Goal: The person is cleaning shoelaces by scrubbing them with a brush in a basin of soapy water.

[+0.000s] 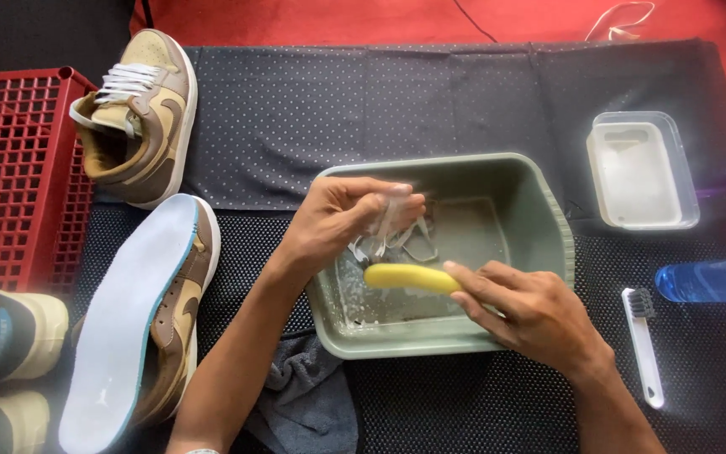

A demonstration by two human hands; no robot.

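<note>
Fingers [380, 206] of the left hand [342, 219] are pinched together on a wet white shoelace [392, 235], holding it over the grey-green plastic basin [539, 219]; loops of the lace hang down into the shallow soapy water inside. Just below, the right hand [527, 311] has its fingers closed around the handle of a yellow brush [409, 277], which lies across the basin and touches the lace (the bristle side is hidden, so how it meets the lace cannot be told). Both forearms come in from the bottom edge of the view.

The basin sits on a dark dotted mat [296, 109] spread over a red floor [363, 18]. A grey cloth [308, 399] lies crumpled against the basin's near left corner, partly under the left forearm. Left of the basin, a tan and brown sneaker [174, 324] lies on its side with its pale sole turned up, and a second sneaker of the same colours [140, 118], laces loosened, leans against a red plastic crate [18, 176]. Two more shoes [10, 336] show at the lower left edge, blurred. To the right of the basin stand a clear rectangular container [642, 171] and, nearer, a white brush with dark bristles [644, 345] lying beside a blue bottle [712, 279] on its side.
</note>
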